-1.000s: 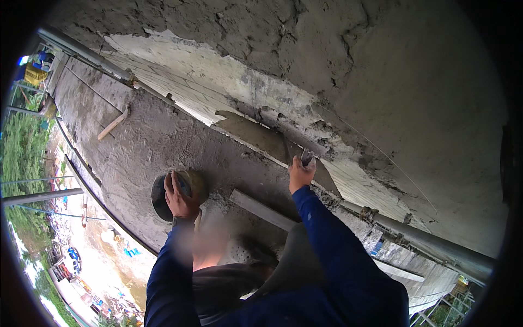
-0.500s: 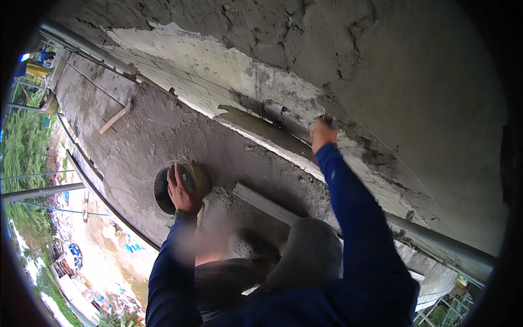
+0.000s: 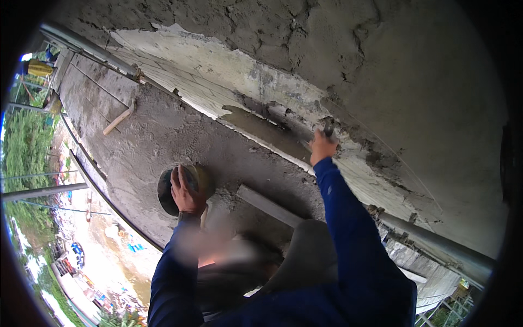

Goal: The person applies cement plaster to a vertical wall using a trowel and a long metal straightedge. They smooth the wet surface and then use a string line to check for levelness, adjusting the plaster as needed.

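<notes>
My left hand (image 3: 186,193) is curled over the rim of a round dark-and-yellowish bucket (image 3: 165,192) standing on the grey concrete ledge (image 3: 141,147); what is inside is hard to make out. My right hand (image 3: 321,147) grips what looks like a small trowel (image 3: 328,129), mostly hidden by the fingers and blurred, against the rough lower edge of the wall beam (image 3: 272,87), where grey mortar meets pale broken render. A flat bar (image 3: 267,204) lies on the ledge between my hands.
A wooden-handled tool (image 3: 117,121) lies with thin rods on the upper-left ledge. A metal pipe (image 3: 447,242) runs along the wall. At left the ledge's edge (image 3: 131,231) drops toward ground with greenery and debris; a scaffold pole (image 3: 43,191) crosses there.
My right hand has moved up and rightward to the beam edge over the last second, then slightly back down. My left hand stays on the bucket.
</notes>
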`<state>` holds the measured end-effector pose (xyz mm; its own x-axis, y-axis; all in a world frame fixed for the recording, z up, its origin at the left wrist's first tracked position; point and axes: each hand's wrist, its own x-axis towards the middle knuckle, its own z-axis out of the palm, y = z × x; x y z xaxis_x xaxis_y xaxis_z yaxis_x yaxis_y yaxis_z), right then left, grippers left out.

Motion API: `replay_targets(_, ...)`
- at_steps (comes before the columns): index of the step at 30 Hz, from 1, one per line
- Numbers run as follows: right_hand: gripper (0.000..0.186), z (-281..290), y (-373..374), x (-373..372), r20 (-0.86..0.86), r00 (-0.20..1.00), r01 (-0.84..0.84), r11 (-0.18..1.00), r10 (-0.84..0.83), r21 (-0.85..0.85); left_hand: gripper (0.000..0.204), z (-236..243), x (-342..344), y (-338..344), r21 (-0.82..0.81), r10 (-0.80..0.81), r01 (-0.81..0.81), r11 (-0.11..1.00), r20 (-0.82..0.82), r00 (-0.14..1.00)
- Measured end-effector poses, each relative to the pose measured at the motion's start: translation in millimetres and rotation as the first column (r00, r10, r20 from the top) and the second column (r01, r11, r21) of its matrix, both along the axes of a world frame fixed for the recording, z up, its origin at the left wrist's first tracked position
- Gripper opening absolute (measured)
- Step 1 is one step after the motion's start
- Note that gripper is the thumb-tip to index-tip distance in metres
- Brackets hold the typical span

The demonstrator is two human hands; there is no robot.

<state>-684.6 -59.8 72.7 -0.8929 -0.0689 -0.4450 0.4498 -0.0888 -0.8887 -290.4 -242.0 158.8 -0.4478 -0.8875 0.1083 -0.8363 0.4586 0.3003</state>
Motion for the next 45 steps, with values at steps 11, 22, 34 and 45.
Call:
replay_targets(11, 0.022, -10.7, -14.4, -6.8, -0.123, 0.992, 0.011, 1.000, -0.013, -0.012, 0.087, 3.1, -7.8, 2.1, 0.002, -0.001, 0.001, 1.000, -0.005, 1.000)
replay_targets(22, 0.020, 2.3, -29.5, -7.1, -0.027, 0.999, -0.029, 1.000, 0.029, -0.002, 0.087, 3.9, -3.2, 4.1, 0.006, 0.014, -0.014, 1.000, -0.013, 1.000)
replay_targets(34, 0.038, -37.2, -59.2, 19.7, -0.184, 0.974, -0.108, 0.986, 0.130, 0.126, 0.082, 5.5, -10.4, 2.0, 0.023, 0.009, -0.009, 1.000, -0.008, 1.000)
replay_targets(45, 0.030, -29.6, -91.3, 4.7, -0.272, 0.958, -0.084, 0.996, 0.091, 0.040, 0.085, 2.7, -11.4, -2.0, 0.034, 0.004, -0.004, 0.999, -0.008, 1.000)
